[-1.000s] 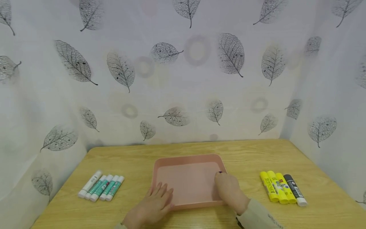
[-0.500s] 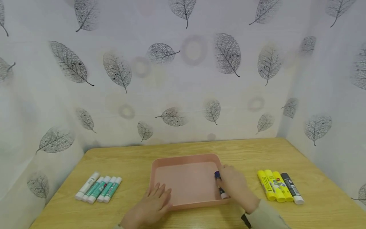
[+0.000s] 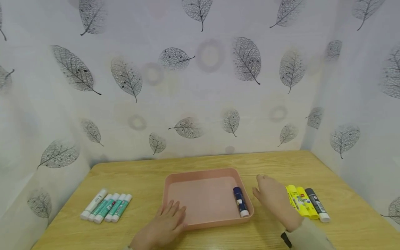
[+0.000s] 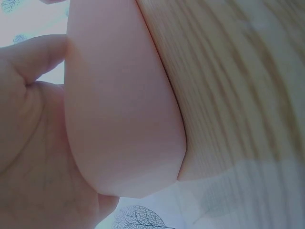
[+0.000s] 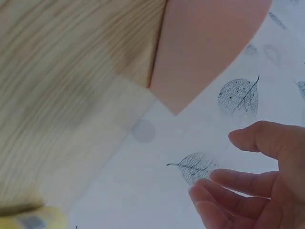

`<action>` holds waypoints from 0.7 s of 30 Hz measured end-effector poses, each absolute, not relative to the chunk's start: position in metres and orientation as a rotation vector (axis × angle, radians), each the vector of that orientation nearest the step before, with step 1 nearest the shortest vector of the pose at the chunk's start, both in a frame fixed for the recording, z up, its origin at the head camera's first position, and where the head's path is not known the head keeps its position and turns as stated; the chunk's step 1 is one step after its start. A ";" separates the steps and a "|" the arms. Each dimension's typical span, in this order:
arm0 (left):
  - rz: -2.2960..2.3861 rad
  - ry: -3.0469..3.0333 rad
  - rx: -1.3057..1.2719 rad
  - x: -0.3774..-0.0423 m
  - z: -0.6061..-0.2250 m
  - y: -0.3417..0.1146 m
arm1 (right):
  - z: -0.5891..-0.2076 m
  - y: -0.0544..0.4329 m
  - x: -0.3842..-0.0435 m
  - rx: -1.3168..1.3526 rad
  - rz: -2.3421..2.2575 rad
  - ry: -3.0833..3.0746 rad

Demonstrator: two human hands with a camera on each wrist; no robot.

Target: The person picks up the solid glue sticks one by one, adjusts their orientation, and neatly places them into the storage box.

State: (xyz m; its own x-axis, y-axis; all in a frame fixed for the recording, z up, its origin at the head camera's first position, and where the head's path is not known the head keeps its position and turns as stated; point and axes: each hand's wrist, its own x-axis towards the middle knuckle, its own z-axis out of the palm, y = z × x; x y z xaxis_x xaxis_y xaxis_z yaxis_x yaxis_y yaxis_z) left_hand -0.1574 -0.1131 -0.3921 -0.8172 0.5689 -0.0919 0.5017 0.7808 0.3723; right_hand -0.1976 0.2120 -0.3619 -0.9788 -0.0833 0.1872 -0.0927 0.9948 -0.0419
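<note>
A pink tray (image 3: 203,198) sits in the middle of the table. Along its right side lies a dark blue glue stick (image 3: 240,199) with a white end. My left hand (image 3: 165,222) rests on the tray's near left corner, fingers extended over the rim; the left wrist view shows the thumb against the tray wall (image 4: 119,105). My right hand (image 3: 275,201) is in the air between the tray and the yellow glue sticks (image 3: 300,205). In the right wrist view its fingers (image 5: 243,179) are loosely bent, with nothing between them. It partly covers the leftmost yellow stick.
Beside the yellow sticks lies a black glue stick (image 3: 316,204) with a white end. A row of green-and-white glue sticks (image 3: 107,210) and a mostly white one (image 3: 93,204) lie on the left of the wooden table (image 3: 143,180). A leaf-patterned curtain (image 3: 193,86) surrounds the table.
My right hand has let go of the dark blue glue stick inside the tray and moved right, toward the yellow sticks. My left hand has stayed on the tray's corner.
</note>
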 end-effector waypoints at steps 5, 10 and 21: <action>0.489 2.782 0.841 -0.158 -0.394 -0.114 | -0.360 0.230 -0.195 0.088 0.121 -2.988; 0.490 2.777 0.850 -0.159 -0.396 -0.114 | -0.361 0.246 -0.193 0.067 0.134 -3.034; 0.502 2.763 0.851 -0.160 -0.395 -0.113 | -0.367 0.276 -0.197 0.013 0.251 -3.105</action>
